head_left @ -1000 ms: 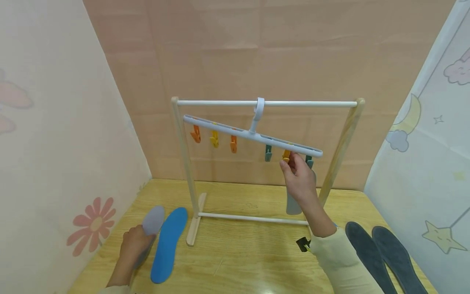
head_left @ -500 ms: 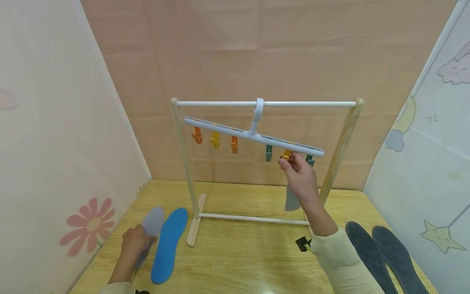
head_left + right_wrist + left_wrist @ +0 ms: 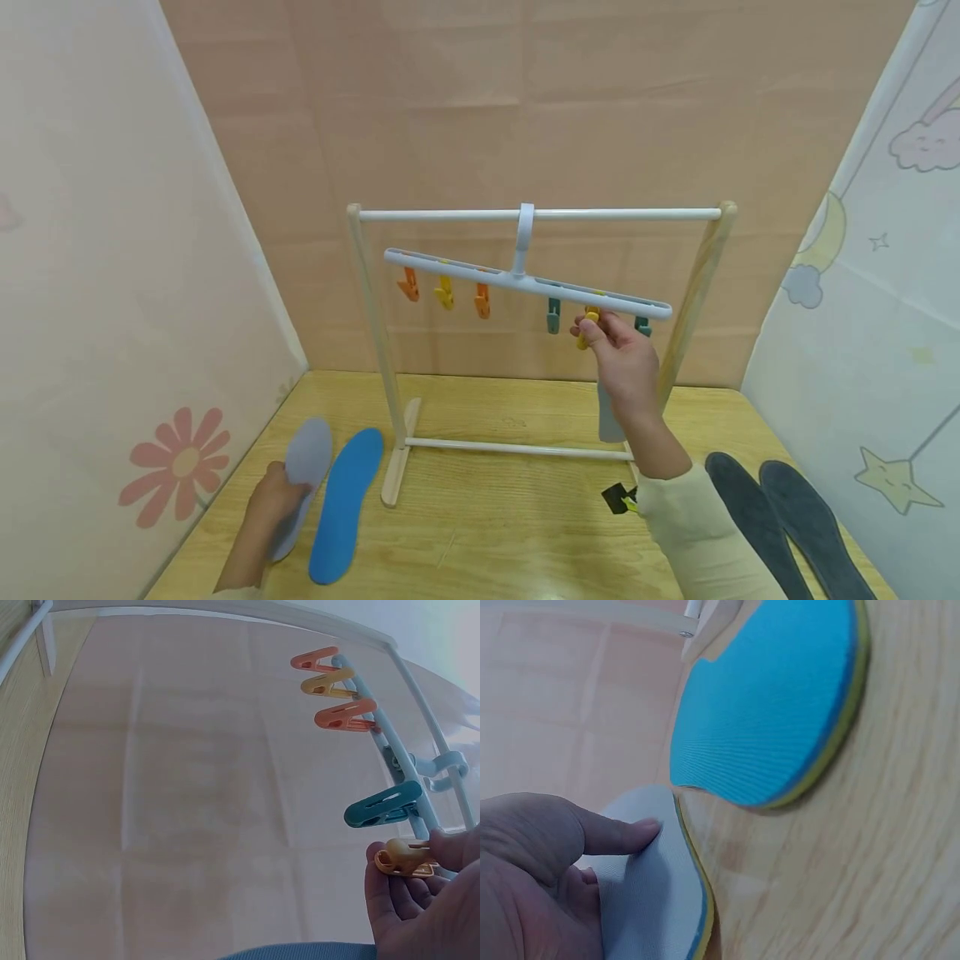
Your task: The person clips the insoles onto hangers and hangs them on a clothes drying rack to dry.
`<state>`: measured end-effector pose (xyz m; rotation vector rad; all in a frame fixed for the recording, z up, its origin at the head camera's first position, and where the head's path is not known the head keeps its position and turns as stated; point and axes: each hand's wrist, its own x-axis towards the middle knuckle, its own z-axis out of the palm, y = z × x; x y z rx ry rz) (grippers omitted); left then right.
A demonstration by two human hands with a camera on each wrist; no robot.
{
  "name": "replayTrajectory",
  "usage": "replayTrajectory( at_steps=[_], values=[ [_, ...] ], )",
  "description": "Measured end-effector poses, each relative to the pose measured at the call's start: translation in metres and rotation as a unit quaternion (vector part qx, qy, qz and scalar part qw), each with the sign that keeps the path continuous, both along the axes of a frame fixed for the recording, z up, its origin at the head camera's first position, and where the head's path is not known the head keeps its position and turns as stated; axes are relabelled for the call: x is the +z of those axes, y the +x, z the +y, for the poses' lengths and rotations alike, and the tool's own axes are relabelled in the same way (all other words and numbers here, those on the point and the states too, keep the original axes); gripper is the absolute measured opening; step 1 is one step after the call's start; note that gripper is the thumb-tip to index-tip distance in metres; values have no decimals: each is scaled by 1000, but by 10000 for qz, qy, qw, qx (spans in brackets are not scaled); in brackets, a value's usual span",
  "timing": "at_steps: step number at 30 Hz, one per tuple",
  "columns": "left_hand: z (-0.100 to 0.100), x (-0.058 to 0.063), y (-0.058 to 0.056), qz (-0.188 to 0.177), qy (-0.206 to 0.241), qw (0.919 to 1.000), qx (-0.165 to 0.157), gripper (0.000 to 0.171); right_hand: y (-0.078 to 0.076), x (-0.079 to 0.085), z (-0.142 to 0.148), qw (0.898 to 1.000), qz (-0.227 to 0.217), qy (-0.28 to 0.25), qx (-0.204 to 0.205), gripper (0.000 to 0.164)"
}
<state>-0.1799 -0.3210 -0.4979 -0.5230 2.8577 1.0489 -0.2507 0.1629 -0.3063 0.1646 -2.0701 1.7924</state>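
My right hand point(image 3: 628, 362) pinches a yellow clothespin point(image 3: 409, 859) between thumb and fingers, under the right half of a white clip hanger point(image 3: 517, 282). Behind this hand a grey insole point(image 3: 611, 417) hangs down, its top hidden by the hand near the green clothespin point(image 3: 642, 326) at the hanger's end. Low on the left, my left hand point(image 3: 276, 496) grips a grey insole point(image 3: 656, 900), thumb laid over its upper face; the insole is tilted on its edge. Right beside it a blue insole point(image 3: 347, 504) lies flat on the table.
The hanger hooks over the white bar of a wooden rack point(image 3: 382, 333) and slopes down to the right. Orange, yellow and green clothespins point(image 3: 482, 302) hang along it. Two dark insoles point(image 3: 810, 521) lie at the right; a small black tag point(image 3: 617, 498) sits near the rack's right foot.
The hanger has swung slightly right, its left end a little lower. My right hand has shifted slightly right with the yellow clothespin. The insole in my left hand has tilted, showing more of its face.
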Motion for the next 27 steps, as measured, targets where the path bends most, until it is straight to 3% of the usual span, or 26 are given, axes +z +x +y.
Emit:
replayTrajectory(
  at_steps=[10, 18, 27],
  values=[
    [-3, 4, 1, 176, -68, 9998, -89, 55, -3, 4, -2, 9970, 96, -760, 101, 39],
    [0, 13, 3, 227, -134, 9996, -120, 57, -5, 4, -3, 9949, 139, -999, -90, 34],
    [7, 24, 4, 293, -198, 9991, -239, 58, -5, 6, -6, 9920, 242, -1240, 17, 37]
  ],
)
